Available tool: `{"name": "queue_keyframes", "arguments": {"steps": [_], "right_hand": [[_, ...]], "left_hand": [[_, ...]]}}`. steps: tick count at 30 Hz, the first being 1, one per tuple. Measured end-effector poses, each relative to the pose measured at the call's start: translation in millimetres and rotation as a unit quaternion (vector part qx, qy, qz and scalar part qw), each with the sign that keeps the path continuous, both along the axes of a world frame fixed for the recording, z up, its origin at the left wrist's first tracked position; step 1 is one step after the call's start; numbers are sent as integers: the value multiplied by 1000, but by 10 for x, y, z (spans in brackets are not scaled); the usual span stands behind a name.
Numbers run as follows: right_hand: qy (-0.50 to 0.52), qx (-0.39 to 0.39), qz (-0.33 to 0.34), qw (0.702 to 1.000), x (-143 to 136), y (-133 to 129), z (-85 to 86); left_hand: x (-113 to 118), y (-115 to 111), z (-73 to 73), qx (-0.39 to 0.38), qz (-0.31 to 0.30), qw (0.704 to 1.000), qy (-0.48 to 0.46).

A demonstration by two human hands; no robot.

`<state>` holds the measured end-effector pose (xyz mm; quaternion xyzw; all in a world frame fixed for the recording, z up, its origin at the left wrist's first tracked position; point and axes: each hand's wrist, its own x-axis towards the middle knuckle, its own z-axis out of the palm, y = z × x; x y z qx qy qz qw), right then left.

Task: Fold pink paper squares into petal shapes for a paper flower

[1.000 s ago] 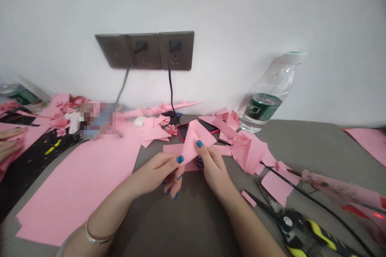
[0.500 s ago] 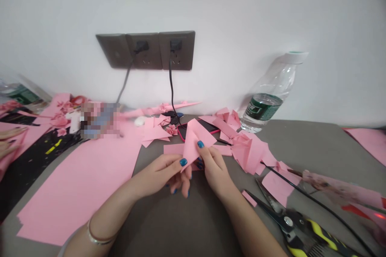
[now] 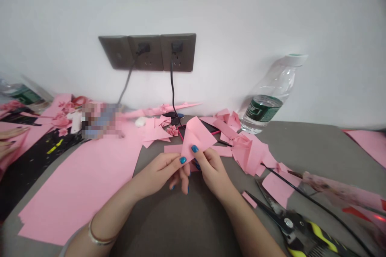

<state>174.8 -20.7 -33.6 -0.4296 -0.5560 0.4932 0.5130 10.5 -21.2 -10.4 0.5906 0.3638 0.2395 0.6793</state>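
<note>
Nearest, black-and-yellow shears (image 3: 289,225) lie at the right, touched by neither hand, and at the left a stack of pink sheets (image 3: 87,180) lies flat and unfolded. Between them, the left hand (image 3: 161,172) pinches the lower corner of 1 pink paper piece (image 3: 193,138), while the right hand (image 3: 214,172) grips its right side. Held above the table (image 3: 169,225), the piece is bent to a point but bulges, so its folding seems only partly done. Beyond, folded scraps (image 3: 245,152) and 1 small paper flower (image 3: 172,130) look already shaped.
</note>
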Motion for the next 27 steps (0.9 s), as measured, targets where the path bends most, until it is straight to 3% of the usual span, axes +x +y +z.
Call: {"name": "queue_keyframes", "arguments": {"steps": [21,27], "right_hand": [[27,-22,-48,998,-15,7,-36],[47,-31,-40,998,-15,-13,-23]], "left_hand": [[-41,30,29,23,-4,999,42],[-67,28,25,6,-11,1000,6]]}}
